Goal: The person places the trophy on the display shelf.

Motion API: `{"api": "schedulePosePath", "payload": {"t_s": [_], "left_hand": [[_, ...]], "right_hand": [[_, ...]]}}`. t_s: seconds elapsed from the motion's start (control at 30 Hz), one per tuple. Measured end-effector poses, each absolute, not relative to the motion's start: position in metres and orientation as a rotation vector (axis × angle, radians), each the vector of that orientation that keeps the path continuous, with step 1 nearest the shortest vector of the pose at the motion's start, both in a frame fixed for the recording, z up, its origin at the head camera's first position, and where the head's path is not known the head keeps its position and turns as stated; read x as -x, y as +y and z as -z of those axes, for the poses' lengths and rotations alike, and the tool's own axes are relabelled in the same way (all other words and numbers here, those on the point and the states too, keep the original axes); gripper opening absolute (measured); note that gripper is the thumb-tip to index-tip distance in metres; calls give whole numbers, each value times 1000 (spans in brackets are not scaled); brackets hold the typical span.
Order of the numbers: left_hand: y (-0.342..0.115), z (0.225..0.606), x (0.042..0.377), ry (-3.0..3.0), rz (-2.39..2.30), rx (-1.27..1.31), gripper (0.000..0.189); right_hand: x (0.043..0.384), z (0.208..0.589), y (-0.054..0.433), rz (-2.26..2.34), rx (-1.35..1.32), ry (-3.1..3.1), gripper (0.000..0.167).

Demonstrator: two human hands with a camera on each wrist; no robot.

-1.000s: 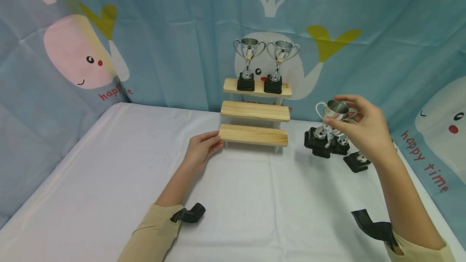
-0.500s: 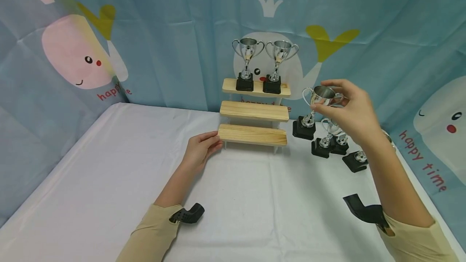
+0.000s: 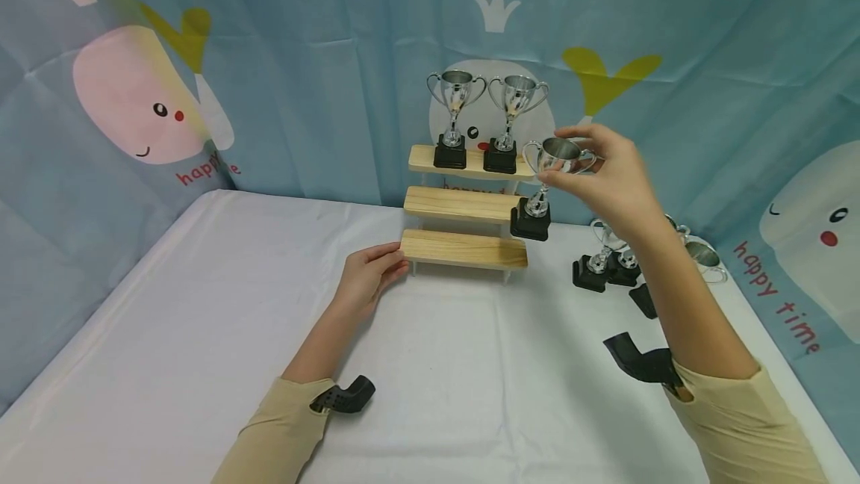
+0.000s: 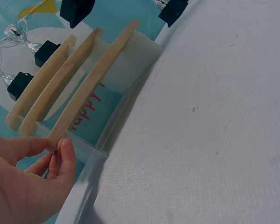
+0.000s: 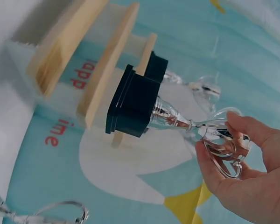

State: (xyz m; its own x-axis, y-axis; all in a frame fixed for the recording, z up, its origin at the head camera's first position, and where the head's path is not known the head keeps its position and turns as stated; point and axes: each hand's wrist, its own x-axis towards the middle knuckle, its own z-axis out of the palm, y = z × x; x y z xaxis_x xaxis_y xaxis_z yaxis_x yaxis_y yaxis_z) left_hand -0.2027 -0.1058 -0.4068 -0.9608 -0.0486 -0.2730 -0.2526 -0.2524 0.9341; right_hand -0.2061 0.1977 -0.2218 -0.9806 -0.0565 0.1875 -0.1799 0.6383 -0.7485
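A three-tier display stand (image 3: 463, 248) with wooden shelves stands at the back of the table. My left hand (image 3: 363, 278) pinches the left end of its lowest shelf, thumb on one side and fingertips on the other in the left wrist view. My right hand (image 3: 608, 178) grips a silver trophy (image 5: 177, 119) by its cup, between the two handles. This trophy is upright and off the table, its black base (image 3: 531, 219) overlapping the right end of the middle shelf in the head view. Two matching trophies, one left (image 3: 450, 118) and one right (image 3: 513, 122), stand on the top shelf.
Several more trophies (image 3: 593, 272) are at the table's back right, partly hidden behind the right forearm; at least one is tipped over. A blue curtain (image 3: 302, 110) with printed whales hangs behind. White cloth (image 3: 430, 364) covers the table.
My right hand has carried the trophy left and upward, from over the group at the right to beside the stand. My left hand has kept its hold on the lowest shelf.
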Motion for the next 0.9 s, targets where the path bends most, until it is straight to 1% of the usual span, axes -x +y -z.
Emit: {"api": "schedulePosePath", "payload": {"t_s": [0.37, 0.57, 0.9], "left_hand": [[-105, 406, 203, 1830, -2355, 384, 39], [-106, 406, 202, 1825, -2359, 377, 39], [-106, 406, 202, 1822, -2357, 371, 39]], "right_hand": [[220, 214, 170, -1327, -255, -2673, 61], [229, 215, 157, -1371, -283, -2664, 58], [245, 221, 140, -1399, -337, -2652, 59]]}}
